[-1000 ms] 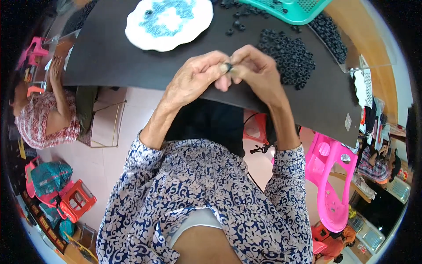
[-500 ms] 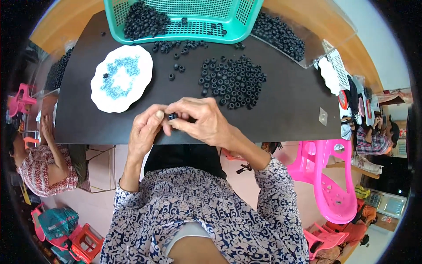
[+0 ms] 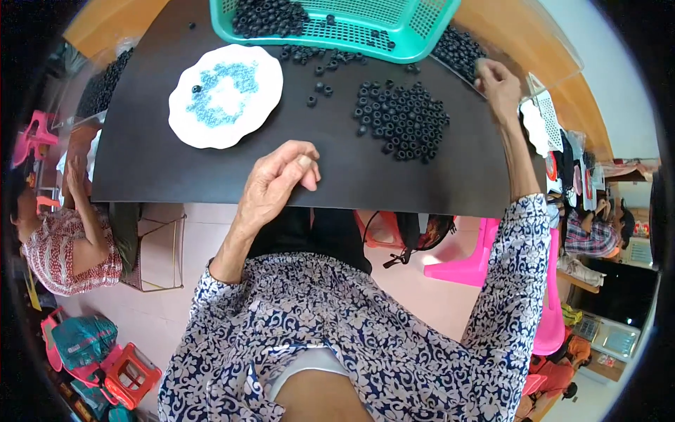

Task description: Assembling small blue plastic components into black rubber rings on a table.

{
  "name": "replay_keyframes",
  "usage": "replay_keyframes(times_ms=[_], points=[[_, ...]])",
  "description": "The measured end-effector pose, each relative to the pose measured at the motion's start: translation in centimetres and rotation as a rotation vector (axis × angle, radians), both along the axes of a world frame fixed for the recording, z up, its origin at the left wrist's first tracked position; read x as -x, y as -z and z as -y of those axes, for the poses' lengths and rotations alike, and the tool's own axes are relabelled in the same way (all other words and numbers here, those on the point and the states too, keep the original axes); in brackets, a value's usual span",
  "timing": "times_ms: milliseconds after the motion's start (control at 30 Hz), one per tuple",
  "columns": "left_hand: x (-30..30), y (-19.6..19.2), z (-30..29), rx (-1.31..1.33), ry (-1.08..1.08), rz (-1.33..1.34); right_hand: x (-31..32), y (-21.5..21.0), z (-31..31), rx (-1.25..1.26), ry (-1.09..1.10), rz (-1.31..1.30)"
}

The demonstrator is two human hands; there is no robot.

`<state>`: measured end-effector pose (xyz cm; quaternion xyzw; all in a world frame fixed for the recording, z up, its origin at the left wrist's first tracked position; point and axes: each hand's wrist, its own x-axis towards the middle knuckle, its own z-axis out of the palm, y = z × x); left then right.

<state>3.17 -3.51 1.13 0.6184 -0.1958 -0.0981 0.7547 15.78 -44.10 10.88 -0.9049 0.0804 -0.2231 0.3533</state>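
Observation:
My left hand [image 3: 281, 176] rests at the near side of the dark table, fingers curled and thumb against the forefinger. Whatever it may hold is hidden. Stretched to the far right, my right hand [image 3: 500, 90] has its fingers bent in over the edge of a clear tray of small black ring-shaped pieces [image 3: 457, 53]; nothing can be made out in its grasp. Between the hands lies a loose group of the same black rings [image 3: 402, 119]. Left of it, a white scalloped plate [image 3: 184, 125] bears many tiny light-blue pieces [image 3: 208, 112] and one black ring [image 3: 196, 89].
A green mesh basket [image 3: 415, 53] with a heap of black rings stands at the far edge, with stray rings before it. Another clear container of black pieces [image 3: 105, 88] is at far left. A pink chair [image 3: 464, 267] stands right; another person [image 3: 74, 246] sits left.
My right hand has left my left hand and swung far right to the clear tray. The small black ring between my fingers is out of sight. The view has shifted slightly.

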Motion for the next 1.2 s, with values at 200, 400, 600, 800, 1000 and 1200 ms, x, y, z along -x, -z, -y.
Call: replay_keyframes(times_ms=[200,400,600,800,1000,1200], points=[[0.5,0.1,-0.4,-0.011,-0.004,0.008,-0.3,2.1,-10.8,0.108,-0.313,-0.118],[0.4,0.1,-0.2,-0.040,0.022,0.026,-4.2,4.7,-14.0,0.515,-0.630,0.124],[0.2,-0.4,-0.4,-0.078,0.032,0.027,-4.0,6.0,-15.3,0.562,-0.754,0.134],[0.2,-0.2,-0.3,-0.093,0.028,0.024,-3.4,4.9,-13.0,0.237,-0.503,-0.091],[0.4,-0.1,-0.1,-0.080,0.010,0.021,-2.8,4.3,-13.8,0.367,-0.552,-0.073],[0.4,-0.1,0.0,-0.091,0.009,0.051,-3.1,4.4,-14.1,0.369,-0.588,-0.065]])
